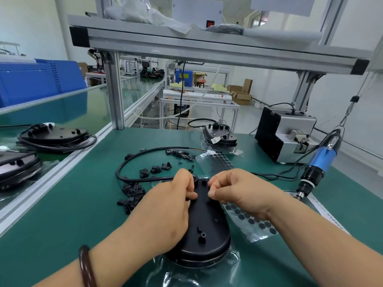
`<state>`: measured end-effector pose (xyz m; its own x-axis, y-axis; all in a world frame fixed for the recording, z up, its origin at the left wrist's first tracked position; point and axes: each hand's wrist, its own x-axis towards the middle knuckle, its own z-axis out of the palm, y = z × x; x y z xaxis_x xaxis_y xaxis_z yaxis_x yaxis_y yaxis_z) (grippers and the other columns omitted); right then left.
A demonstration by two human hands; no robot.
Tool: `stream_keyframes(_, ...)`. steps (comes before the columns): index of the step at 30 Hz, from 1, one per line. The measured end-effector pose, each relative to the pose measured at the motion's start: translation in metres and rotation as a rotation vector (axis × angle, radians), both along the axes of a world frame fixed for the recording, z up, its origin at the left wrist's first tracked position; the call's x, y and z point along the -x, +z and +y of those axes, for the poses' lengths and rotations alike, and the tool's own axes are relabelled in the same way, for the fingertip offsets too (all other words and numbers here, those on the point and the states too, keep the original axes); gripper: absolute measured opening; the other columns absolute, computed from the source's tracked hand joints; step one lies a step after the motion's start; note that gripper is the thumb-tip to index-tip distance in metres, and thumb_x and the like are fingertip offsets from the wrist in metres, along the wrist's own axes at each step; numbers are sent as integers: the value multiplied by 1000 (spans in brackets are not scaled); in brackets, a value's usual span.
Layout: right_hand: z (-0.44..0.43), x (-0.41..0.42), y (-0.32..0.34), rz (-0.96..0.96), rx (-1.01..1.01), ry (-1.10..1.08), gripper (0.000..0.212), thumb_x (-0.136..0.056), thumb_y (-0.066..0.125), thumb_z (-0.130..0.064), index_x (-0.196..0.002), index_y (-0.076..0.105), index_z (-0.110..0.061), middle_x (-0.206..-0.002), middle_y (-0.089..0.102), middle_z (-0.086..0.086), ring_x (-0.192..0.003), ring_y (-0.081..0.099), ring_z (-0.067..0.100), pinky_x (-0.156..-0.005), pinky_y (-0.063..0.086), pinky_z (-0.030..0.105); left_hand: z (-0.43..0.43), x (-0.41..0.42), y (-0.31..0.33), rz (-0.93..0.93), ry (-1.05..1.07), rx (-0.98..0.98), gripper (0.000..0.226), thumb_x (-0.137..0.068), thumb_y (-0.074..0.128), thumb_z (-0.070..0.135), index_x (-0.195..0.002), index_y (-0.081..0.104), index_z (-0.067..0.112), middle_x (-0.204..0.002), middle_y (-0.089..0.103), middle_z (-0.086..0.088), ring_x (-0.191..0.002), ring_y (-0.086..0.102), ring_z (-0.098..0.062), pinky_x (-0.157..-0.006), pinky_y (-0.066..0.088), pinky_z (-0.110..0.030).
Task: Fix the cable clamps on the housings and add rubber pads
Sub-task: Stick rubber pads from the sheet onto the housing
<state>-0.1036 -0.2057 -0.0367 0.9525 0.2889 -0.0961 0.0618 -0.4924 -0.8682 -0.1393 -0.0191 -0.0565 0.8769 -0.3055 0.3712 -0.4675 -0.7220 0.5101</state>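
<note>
A black oval housing (pixel 204 226) lies on a clear plastic bag on the green mat in front of me. My left hand (pixel 169 206) rests on its left side, fingers curled at its far end where a black cable (pixel 132 160) enters. My right hand (pixel 238 189) hovers over the housing's far right, thumb and forefinger pinched together; what they hold is too small to see. A clear sheet of round black rubber pads (pixel 249 221) lies under my right wrist, and a second pad sheet (pixel 215 162) lies beyond. Loose black cable clamps (pixel 131 196) are heaped left of the housing.
An electric screwdriver (pixel 320 162) hangs at the right beside a grey and black screw feeder (pixel 284 135). Another housing (pixel 219 136) sits at the mat's far edge. More housings (pixel 55 137) lie on the conveyor at left. More clamps (pixel 179 153) lie scattered beyond.
</note>
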Motion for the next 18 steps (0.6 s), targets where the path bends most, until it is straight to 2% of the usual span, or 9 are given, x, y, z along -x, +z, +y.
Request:
stream_keyframes(3,-3,-2,-2,-25,18,20,25,-80,68,-9,-57,67,-20,-92,55,17,-71,38,28,-69,31,39,0,0,0,-6,9,-21,33,-89,46,13,-82,24,37,-101,66,16,-95,58,4,-83,51,-31)
stream_keyframes(8,-4,-3,-3,-40,38,16,25,-80,69,-10,-57,67,-19,-93,61,6,-73,45,26,-69,36,41,-1,0,-1,-3,21,-24,33,-88,48,14,-89,28,41,-101,66,17,-94,58,4,-81,52,-31)
stream_keyframes(9,-3,-3,-3,-36,34,9,23,-79,70,-12,-57,67,-18,-93,61,7,-72,44,28,-69,35,42,0,0,-2,-3,22,-23,33,-88,48,14,-89,28,41,-101,66,17,-94,59,4,-81,52,-31)
stream_keyframes(11,0,-2,-4,-27,48,-3,12,-71,69,-24,-59,68,-20,-97,58,25,-72,40,31,-68,35,45,0,0,-2,-4,22,-21,33,-88,48,14,-88,28,39,-100,66,16,-94,59,4,-81,52,-32)
stream_keyframes(13,1,-2,-5,-37,80,-20,14,-63,67,-34,-63,68,-20,-109,55,37,-73,41,32,-67,37,48,0,0,-3,-8,22,-22,32,-88,48,14,-86,27,38,-101,67,16,-95,59,3,-81,52,-32)
stream_keyframes(16,3,-1,-4,-50,131,-22,23,-59,64,-43,-66,68,-21,-116,55,36,-78,48,33,-76,48,61,0,1,-4,-19,22,-20,32,-88,48,14,-89,28,40,-100,67,16,-94,59,5,-80,52,-31)
stream_keyframes(18,3,-1,-2,-58,167,-13,23,-59,63,-44,-66,67,-22,-116,56,34,-83,53,37,-83,47,69,0,1,-5,-23,22,-19,32,-88,48,14,-85,26,37,-100,66,16,-93,59,5,-79,53,-30)
